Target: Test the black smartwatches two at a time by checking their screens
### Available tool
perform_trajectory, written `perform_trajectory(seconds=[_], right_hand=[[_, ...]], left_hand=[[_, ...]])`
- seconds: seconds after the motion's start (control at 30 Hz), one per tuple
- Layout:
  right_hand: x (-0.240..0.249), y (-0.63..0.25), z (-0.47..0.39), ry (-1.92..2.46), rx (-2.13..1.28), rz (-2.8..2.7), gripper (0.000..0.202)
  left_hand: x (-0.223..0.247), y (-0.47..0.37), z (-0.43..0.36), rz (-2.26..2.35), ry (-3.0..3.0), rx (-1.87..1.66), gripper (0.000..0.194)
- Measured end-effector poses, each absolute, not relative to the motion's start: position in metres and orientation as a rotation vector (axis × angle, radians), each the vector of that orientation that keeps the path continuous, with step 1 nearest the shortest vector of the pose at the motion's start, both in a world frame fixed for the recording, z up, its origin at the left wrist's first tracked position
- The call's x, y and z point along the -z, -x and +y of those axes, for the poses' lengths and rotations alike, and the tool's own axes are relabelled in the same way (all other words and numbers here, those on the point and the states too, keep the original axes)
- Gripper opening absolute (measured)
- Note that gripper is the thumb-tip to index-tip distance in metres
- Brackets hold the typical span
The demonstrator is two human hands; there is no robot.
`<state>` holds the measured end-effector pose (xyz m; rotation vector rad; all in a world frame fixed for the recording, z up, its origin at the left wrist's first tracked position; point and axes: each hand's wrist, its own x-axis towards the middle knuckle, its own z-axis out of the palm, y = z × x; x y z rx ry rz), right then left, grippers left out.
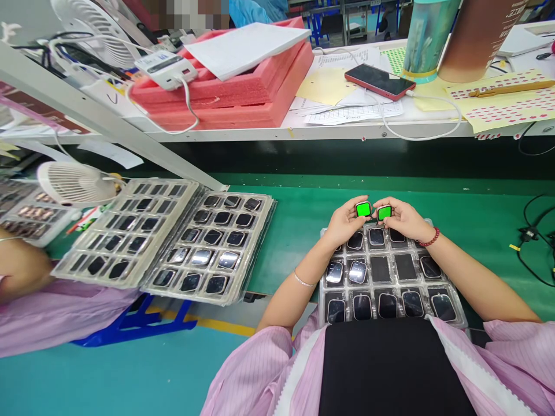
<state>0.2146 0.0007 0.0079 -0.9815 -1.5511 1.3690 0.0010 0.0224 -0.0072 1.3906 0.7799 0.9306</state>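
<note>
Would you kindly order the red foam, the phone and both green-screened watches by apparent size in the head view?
1. Red foam
2. Phone
3. Watch in left hand and watch in right hand: too alike to rank.

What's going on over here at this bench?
The person's left hand holds a small watch-like device lit green, and the right hand holds a second device, also lit green. Both are near the far edge of a plastic tray with rows of similar devices in it. To the left, more trays sit near another person's arm.
</note>
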Motion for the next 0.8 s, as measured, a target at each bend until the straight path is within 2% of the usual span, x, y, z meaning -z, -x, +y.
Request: perform_trajectory(seconds=[0.07,0.23,0.33,0.5,0.8], right_hand=[[-0.007,-0.215,0.001,0.992,-1.378,-1.541,0.041],[-0.006,-0.217,0.001,1.044,-1.4,-1.532,0.034],[-0.008,-0.217,0.001,1.034,-1.394,-1.541,0.04],[-0.007,-0.217,0.002,1.045,-1.403,-1.549,0.04],[-0.005,-0.218,0.001,1.031,-1.377,-1.601,0.054]], left_hand=[[0.006,-0.002,0.022,0.78,-1.389,-0.951,0.058],[0.001,-0.002,0.02,0.837,-1.343,-0.936,0.043],[-0.002,-0.003,0.019,0.859,-1.367,-0.965,0.044],[-0.006,-0.004,0.019,0.876,-1.334,-0.96,0.03],[-0.008,-0.004,0.018,0.892,-1.339,-0.945,0.044]])
